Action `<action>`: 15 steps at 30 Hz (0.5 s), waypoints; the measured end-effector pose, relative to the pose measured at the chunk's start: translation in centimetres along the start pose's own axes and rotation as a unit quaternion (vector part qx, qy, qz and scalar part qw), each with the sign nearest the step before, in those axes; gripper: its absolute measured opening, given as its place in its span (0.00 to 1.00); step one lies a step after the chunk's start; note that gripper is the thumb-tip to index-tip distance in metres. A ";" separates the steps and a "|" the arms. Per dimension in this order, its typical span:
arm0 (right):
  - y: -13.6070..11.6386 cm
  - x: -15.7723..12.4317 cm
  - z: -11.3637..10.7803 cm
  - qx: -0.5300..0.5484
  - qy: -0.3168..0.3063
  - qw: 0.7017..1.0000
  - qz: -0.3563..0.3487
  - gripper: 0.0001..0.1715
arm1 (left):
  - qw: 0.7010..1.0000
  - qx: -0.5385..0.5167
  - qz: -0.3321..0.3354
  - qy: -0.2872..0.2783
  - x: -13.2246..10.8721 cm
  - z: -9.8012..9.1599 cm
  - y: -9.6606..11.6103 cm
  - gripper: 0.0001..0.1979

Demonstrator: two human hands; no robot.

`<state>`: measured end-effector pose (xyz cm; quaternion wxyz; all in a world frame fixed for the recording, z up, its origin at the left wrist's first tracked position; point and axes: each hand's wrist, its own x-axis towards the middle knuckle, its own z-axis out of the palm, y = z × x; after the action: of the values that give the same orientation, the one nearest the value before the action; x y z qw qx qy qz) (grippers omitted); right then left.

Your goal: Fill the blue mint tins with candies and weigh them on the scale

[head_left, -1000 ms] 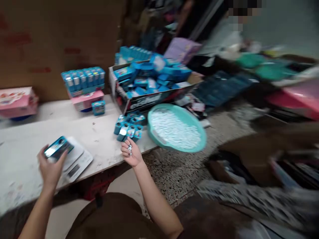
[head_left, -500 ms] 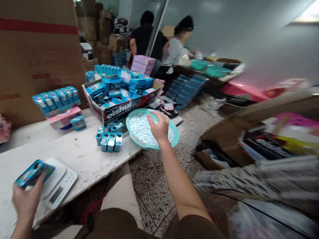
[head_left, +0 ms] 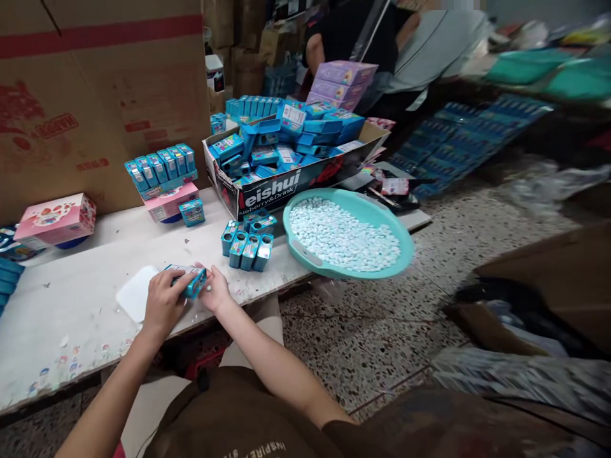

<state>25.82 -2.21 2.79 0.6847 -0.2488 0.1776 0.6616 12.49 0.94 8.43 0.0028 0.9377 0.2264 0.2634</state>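
Observation:
My left hand [head_left: 163,304] is closed round a small blue tin [head_left: 191,278], held over the white kitchen scale [head_left: 136,293] near the table's front edge. My right hand [head_left: 216,291] is pinched at the tin's right end, with small white pieces showing at its fingertips. Just beyond stand several more blue tins [head_left: 247,243] in a cluster. A teal basin [head_left: 401,240] full of pale white candies [head_left: 344,233] sits at the table's right end, partly over the edge.
An open cardboard box [head_left: 267,191] heaped with blue tins stands behind the cluster. A row of tins rests on a pink box [head_left: 169,198]; another pink box [head_left: 55,219] lies left. Large cartons [head_left: 95,95] wall the back. Other people stand at the far right.
My right hand left the basin and came back to the tin. My left hand carried the tin rightward over the scale. The view dropped toward the table.

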 end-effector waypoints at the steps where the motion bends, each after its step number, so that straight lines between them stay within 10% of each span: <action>1: 0.0 0.3 0.0 0.020 0.005 1.000 0.000 0.26 | 1.000 0.009 0.014 -0.012 0.3 0.4 -0.1 0.26; 15: -1.3 2.3 -0.6 0.067 0.039 0.997 0.008 0.20 | 0.992 0.070 0.095 -0.046 1.2 2.0 -0.6 0.28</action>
<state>27.34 -0.68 1.18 0.6869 -0.2263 0.2499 0.6437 14.17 2.22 7.19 -0.0776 0.9641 0.1536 0.2022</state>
